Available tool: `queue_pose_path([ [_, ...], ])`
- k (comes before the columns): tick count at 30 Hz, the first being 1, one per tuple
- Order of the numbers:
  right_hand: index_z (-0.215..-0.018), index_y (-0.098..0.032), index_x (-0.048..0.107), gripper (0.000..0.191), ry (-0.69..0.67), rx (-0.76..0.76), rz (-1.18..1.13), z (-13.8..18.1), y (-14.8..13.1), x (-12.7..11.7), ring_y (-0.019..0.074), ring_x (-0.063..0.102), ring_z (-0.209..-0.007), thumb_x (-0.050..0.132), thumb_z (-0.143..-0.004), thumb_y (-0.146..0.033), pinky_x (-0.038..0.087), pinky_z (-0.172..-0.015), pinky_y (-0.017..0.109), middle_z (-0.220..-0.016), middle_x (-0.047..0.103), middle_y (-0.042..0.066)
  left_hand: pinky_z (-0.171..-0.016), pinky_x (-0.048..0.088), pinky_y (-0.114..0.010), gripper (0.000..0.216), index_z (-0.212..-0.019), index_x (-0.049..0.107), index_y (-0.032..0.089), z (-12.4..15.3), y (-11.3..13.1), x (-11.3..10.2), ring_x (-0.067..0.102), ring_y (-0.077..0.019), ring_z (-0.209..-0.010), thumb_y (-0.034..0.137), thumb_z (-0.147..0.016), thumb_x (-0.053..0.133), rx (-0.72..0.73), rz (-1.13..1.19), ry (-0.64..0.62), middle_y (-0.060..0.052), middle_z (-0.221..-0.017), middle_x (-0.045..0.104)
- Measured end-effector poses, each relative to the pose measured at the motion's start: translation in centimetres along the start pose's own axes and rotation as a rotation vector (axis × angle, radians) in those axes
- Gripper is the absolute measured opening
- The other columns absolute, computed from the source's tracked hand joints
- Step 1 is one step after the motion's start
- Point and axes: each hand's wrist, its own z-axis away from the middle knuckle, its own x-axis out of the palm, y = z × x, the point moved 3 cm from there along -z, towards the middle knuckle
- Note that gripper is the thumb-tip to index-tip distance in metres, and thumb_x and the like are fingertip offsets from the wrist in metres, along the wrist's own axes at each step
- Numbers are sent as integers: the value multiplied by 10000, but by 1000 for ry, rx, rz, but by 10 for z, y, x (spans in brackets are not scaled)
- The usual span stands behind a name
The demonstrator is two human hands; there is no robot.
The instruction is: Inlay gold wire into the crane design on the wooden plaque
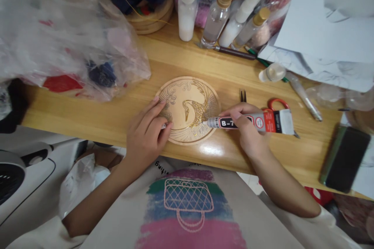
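Observation:
A round wooden plaque (178,113) carved with a long-necked bird lies flat on the table, gold lines along the bird's neck and body. My right hand (248,128) is closed around a glue tube (258,122) marked "B-7", the rest of the marking hidden by fingers. The tube's nozzle points left, at the bird's lower right; whether it touches the wood I cannot tell. My left hand (149,126) rests over the plaque's left edge. Between its thumb and forefinger shows a small whitish piece (164,126), perhaps a cap, mostly hidden.
Beyond the plaque stand several bottles (187,11) and a dark-handled tool (235,52). Tweezers (243,95) and red-handled scissors (279,103) lie near my right hand. A plastic bag (117,46) covers the left; papers (312,27) and a phone (344,159) are right.

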Motion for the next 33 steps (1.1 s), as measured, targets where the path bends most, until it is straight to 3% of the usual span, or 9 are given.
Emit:
queue_pose_path([
  [33, -709, -265, 711, 203, 13, -52, 8, 1, 2, -1, 135, 620, -549, 648, -870, -371, 489, -533, 279, -681, 730, -17, -979, 572, -447, 61, -858, 582, 186, -1, 0, -1, 621, -305, -1244, 156, -891, 625, 5, -8, -16, -170, -1226, 698],
])
